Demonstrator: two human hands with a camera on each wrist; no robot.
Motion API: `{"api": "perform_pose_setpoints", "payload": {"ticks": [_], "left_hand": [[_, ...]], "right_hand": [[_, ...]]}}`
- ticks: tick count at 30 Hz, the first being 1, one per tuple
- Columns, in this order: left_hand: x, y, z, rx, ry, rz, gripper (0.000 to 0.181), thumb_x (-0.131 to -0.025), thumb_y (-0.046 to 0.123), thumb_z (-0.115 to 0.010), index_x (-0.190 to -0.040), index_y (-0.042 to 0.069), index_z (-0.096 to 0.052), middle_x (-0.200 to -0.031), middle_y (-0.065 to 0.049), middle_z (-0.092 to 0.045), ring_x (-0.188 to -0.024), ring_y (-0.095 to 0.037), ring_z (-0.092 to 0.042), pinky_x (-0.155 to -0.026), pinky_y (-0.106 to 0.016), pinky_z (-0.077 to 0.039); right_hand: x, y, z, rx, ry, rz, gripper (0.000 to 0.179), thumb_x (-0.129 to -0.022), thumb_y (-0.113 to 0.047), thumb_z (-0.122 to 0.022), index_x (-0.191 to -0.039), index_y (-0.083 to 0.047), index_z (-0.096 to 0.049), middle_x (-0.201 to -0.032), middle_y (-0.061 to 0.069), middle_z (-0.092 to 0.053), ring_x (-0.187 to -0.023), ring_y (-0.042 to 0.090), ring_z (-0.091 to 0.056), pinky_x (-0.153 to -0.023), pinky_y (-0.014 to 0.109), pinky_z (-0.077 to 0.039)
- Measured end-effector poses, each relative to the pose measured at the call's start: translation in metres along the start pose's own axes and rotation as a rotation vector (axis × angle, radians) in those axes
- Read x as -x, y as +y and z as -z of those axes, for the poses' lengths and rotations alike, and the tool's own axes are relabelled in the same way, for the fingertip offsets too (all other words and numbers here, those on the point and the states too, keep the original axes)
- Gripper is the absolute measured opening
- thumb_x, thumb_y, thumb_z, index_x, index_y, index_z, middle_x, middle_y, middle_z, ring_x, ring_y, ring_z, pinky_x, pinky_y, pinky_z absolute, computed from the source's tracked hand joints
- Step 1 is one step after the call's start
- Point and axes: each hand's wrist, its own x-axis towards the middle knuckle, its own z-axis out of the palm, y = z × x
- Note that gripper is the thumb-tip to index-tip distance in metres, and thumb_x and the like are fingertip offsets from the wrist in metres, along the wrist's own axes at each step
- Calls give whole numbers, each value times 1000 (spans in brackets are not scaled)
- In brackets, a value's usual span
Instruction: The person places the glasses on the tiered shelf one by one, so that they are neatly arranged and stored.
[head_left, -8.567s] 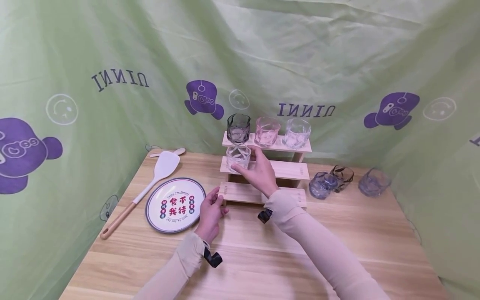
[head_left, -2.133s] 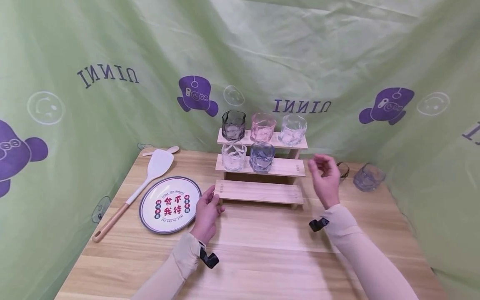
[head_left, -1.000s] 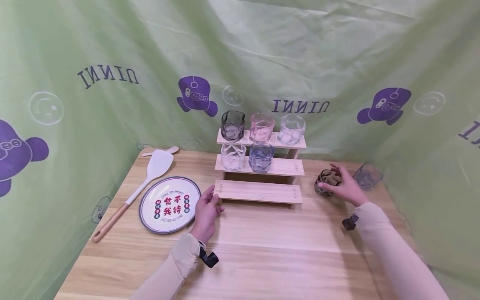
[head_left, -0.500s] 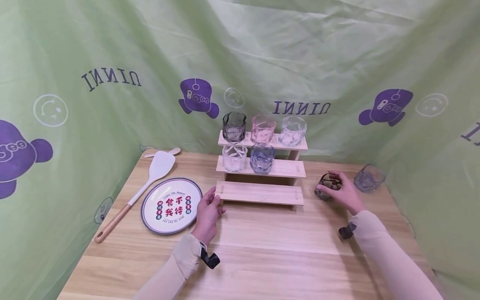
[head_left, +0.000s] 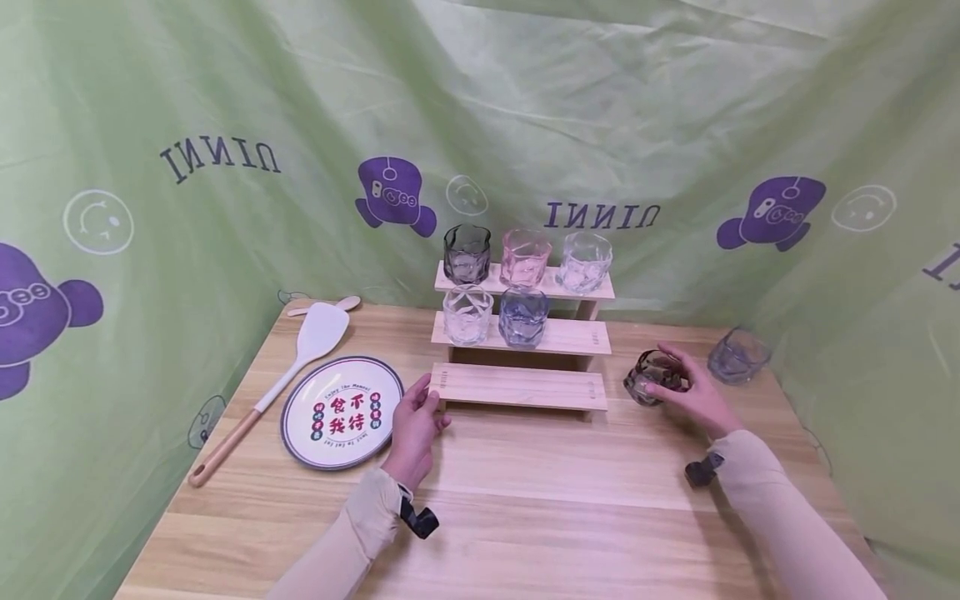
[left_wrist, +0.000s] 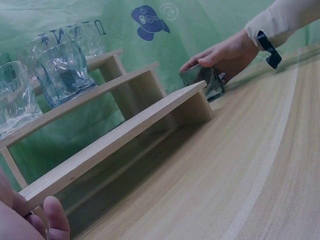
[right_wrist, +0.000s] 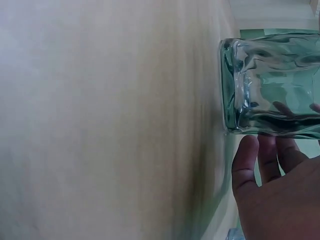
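My left hand [head_left: 415, 433] holds the left end of the lowest step of a wooden three-step stand [head_left: 517, 386]; in the left wrist view its fingers [left_wrist: 56, 217] wrap the board's end. To the right of the stand, my right hand [head_left: 697, 398] grips a dark smoky glass [head_left: 643, 377], thumb in front and index finger behind. The right wrist view has this glass [right_wrist: 280, 85] large, with fingertips against its wall. On the middle step stand a clear glass [head_left: 468, 317] and a blue-grey glass [head_left: 523, 318], leaving its right part bare.
On the top step are a dark glass [head_left: 467, 255], a pink glass [head_left: 525, 260] and a clear glass [head_left: 584, 263]. Another bluish glass [head_left: 738, 357] stands at the right rear. Left are a plate [head_left: 341, 454], a white spatula [head_left: 324, 329] and a spoon [head_left: 348, 302]. Green cloth [head_left: 637, 100] surrounds the table.
The clear glass, then the blue-grey glass, came onto the middle step. My right hand went right to the smoky glass, which has lately shifted slightly left. My left hand stays at the stand.
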Motion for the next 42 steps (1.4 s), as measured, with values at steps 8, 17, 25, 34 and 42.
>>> {"api": "perform_pose_setpoints", "payload": {"ticks": [8,17,25,34,42], "left_hand": [[1,1,1,-1,3,2,47,-104,1,-53,-150,7,-47,-126,-15,-41,-99,-22,-50,-70,-27,-57],[1,1,-1,1,-5,-2,48,-103,0,-53,-150,6,-46,-127,-15,-42,-99,-23,-50,-69,-27,-57],[0,1,0,4,-18,3,48,-104,1,-52,-151,7,-45,-128,-16,-41,-99,-25,-51,-68,-25,-56],[1,1,1,8,-5,-8,47,-103,0,-53,-150,5,-46,-123,-13,-41,-98,-23,-49,-67,-26,-56],[1,2,0,10,-14,14,48,-104,1,-53,-150,8,-47,-127,-14,-41,-95,-22,-51,-66,-24,-56]], "right_hand": [[2,2,-3,16,-5,-33,93,-86,-16,-83,-158,-9,-25,-146,28,-41,-130,44,-43,-109,59,-36],[3,10,-2,35,-27,2,99,-79,-11,-88,-158,-8,-27,-144,30,-40,-130,45,-41,-111,57,-34],[4,10,-5,74,-11,33,91,-81,-14,-88,-154,-5,-34,-142,25,-46,-127,35,-44,-106,29,-37],[6,7,-11,-25,-12,-11,93,-81,-12,-87,-155,-7,-32,-144,24,-47,-131,41,-44,-108,24,-38],[4,-21,-20,-86,141,-119,92,-84,-24,-86,-157,-10,-32,-145,23,-44,-130,38,-44,-111,56,-36]]}}
